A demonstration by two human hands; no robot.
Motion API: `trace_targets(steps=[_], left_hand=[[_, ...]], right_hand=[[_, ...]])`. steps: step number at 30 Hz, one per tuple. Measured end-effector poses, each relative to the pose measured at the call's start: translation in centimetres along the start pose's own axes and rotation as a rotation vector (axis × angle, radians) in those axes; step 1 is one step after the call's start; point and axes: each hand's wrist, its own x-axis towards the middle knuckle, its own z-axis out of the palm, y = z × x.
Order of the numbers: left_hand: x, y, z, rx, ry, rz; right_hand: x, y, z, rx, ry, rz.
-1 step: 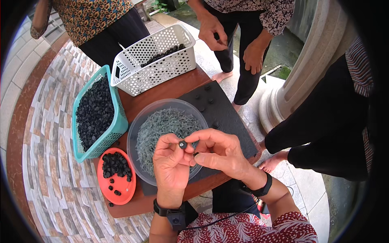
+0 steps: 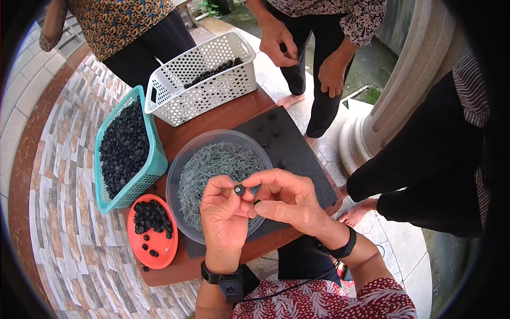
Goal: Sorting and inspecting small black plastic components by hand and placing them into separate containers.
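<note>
My left hand (image 2: 226, 218) pinches a small round black knob (image 2: 239, 189) with a pale metal spot at its centre, between thumb and index finger. My right hand (image 2: 287, 204) reaches across so that its index fingertip is beside that knob. Under the right thumb a second small black piece (image 2: 257, 202) shows, mostly covered by the fingers. Both hands are above a clear round tub (image 2: 172, 196), filled with thin grey-green screws or nails (image 2: 212, 165). Left of the tub, an orange-red oval plate (image 2: 162, 258) carries a heap of small black knobs (image 2: 150, 215).
A teal basket (image 2: 154, 173) full of black pieces and a white perforated basket (image 2: 212, 95) with some stand on the brown table (image 2: 183, 127). Several black knobs lie on a dark mat (image 2: 303, 154) at the right. Co-workers stand around; one person's hands (image 2: 279, 42) are beyond the table.
</note>
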Motion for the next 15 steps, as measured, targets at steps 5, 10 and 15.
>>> trace_targets(steps=[5, 10, 15], left_hand=[[0.08, -0.10, 0.32, 0.058, -0.009, 0.069], [0.49, -0.29, 0.71, 0.107, -0.017, 0.095], [0.57, -0.12, 0.57, 0.071, -0.012, 0.046]], right_hand=[[-0.07, -0.01, 0.10, -0.011, 0.012, -0.018], [-0.11, -0.23, -0.10, -0.050, 0.046, -0.024], [0.05, -0.18, -0.09, -0.103, 0.060, -0.027]])
